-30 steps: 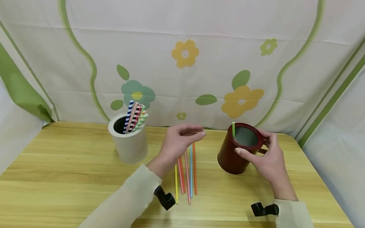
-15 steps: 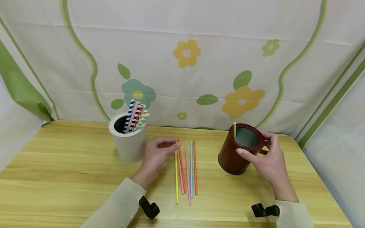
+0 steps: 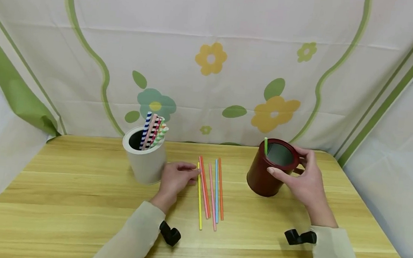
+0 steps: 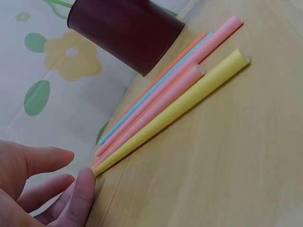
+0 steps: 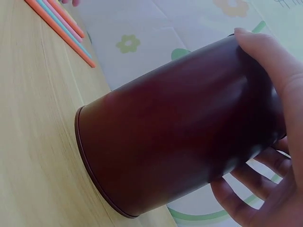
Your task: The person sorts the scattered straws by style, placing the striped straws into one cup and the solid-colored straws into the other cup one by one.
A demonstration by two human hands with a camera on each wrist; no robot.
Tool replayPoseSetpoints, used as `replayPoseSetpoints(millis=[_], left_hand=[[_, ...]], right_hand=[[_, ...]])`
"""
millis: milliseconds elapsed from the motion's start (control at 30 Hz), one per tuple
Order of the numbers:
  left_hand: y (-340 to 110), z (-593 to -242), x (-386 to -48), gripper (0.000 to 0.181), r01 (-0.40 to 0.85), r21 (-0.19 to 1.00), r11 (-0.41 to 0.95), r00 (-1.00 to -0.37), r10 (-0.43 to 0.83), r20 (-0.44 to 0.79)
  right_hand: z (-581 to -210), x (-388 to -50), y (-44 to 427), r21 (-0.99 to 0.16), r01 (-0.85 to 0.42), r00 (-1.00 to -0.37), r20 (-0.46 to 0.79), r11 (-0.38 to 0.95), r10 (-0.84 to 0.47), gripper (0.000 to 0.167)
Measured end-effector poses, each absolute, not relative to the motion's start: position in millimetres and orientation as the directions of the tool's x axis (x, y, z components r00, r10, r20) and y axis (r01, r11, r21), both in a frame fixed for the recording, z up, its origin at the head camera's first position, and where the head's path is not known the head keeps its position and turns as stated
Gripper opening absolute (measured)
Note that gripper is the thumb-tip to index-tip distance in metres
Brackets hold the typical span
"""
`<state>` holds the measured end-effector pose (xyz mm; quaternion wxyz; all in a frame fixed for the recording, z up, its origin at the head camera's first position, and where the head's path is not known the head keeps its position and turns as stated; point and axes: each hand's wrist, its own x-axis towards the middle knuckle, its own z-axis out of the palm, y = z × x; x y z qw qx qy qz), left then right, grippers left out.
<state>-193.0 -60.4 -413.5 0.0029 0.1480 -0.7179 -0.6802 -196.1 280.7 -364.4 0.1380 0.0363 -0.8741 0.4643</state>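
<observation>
- The left hand [image 3: 176, 180] was at the far end of the yellow straw [image 3: 200, 201], fingers loose, thumb apart from them; whether a fingertip actually touched the straw was hard to tell.
- The right hand [image 3: 303, 184] grasped the dark red mug [image 3: 266, 179], thumb at its rim and fingers by the handle.
- A green straw [image 3: 266, 146] stood in that mug.
- Pink, red, blue and orange straws [image 3: 217, 192] lay beside the yellow one on the wood-grain table [image 3: 72, 199].
- Striped straws [image 3: 145, 130] leaned in the white cup [image 3: 146, 169].
</observation>
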Motion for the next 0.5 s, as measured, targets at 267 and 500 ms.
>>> replayPoseSetpoints(millis=[267, 500], left_hand=[[-60.6, -415.2, -195.1, 0.019, -0.204, 0.970, 0.135, -0.964, -0.200, -0.175], [-57.6, -413.4, -196.5, 0.015, -0.203, 0.953, 0.225, -0.965, -0.212, -0.155]], right_hand=[[-365.9, -196.7, 280.8, -0.797, -0.199, -0.956, 0.286, 0.570, 0.067, 0.092], [-367.3, -197.4, 280.8, -0.797, -0.206, -0.954, 0.293, 0.568, 0.065, 0.090]])
